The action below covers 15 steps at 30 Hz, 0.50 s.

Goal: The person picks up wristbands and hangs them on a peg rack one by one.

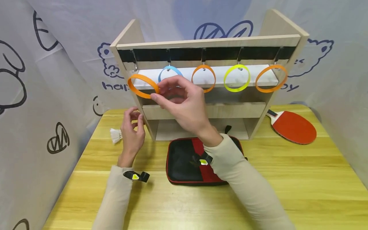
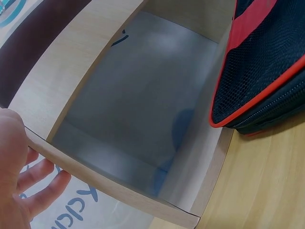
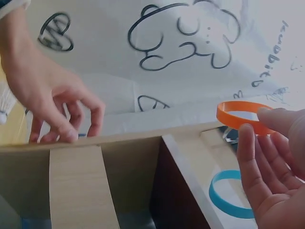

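Observation:
My right hand [image 1: 187, 102] pinches an orange silicone wristband [image 1: 139, 76] between thumb and fingers, just below the leftmost metal hook [image 1: 135, 66]. In the right wrist view, the orange wristband sits near that hook, above a blue wristband. Along the black strip [image 1: 184, 55], a blue wristband [image 1: 169, 67], an orange one [image 1: 193, 78], a yellow one [image 1: 249, 78] and another orange one [image 1: 286, 78] hang from hooks. Close against the left side panel of the wooden rack [image 1: 205, 110] is my left hand [image 1: 133, 132], fingers loosely bent, holding nothing; firm contact cannot be told.
A white shuttlecock [image 1: 115, 135] lies left of my left hand. In front of the rack is a black and red zip case [image 1: 184, 163], under my right forearm. A red table tennis paddle [image 1: 297, 127] lies at the right on the wooden table [image 1: 287, 182].

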{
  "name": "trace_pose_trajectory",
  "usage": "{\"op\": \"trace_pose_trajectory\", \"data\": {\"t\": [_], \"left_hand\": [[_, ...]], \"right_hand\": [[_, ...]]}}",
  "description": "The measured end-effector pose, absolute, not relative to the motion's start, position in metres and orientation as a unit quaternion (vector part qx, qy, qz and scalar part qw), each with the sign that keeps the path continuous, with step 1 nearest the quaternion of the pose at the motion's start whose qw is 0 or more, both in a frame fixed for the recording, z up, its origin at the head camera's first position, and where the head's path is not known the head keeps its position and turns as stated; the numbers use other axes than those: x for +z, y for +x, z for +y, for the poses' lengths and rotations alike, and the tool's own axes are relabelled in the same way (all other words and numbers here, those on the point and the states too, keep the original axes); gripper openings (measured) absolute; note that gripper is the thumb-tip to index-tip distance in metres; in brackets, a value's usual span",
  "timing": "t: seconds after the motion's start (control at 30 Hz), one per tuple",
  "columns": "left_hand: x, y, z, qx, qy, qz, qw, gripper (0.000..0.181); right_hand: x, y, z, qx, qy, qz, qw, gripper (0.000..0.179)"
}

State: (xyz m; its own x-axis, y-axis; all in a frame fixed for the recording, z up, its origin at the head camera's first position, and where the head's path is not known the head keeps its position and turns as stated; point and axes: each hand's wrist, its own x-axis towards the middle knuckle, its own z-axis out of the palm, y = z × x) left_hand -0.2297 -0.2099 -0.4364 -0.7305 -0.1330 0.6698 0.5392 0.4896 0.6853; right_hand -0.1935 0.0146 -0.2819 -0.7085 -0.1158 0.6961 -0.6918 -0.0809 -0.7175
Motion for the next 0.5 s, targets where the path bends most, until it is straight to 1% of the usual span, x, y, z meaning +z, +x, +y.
{"op": "trace_pose_trajectory", "data": {"t": [0.13, 0.27, 0.5], "left_hand": [[-0.435, -0.230, -0.209, -0.484, -0.130, -0.794, 0.345, 0.029], [-0.434, -0.229, -0.208, -0.486, -0.132, -0.791, 0.348, 0.029], [-0.434, -0.229, -0.209, -0.491, -0.133, -0.786, 0.351, 0.028]], "right_hand": [[-0.280, -0.198, 0.008, 0.641, 0.320, -0.657, 0.233, 0.032], [-0.278, -0.201, 0.002, 0.644, 0.320, -0.655, 0.232, 0.032], [-0.273, -0.205, -0.009, 0.672, 0.284, -0.641, 0.239, 0.028]]}}
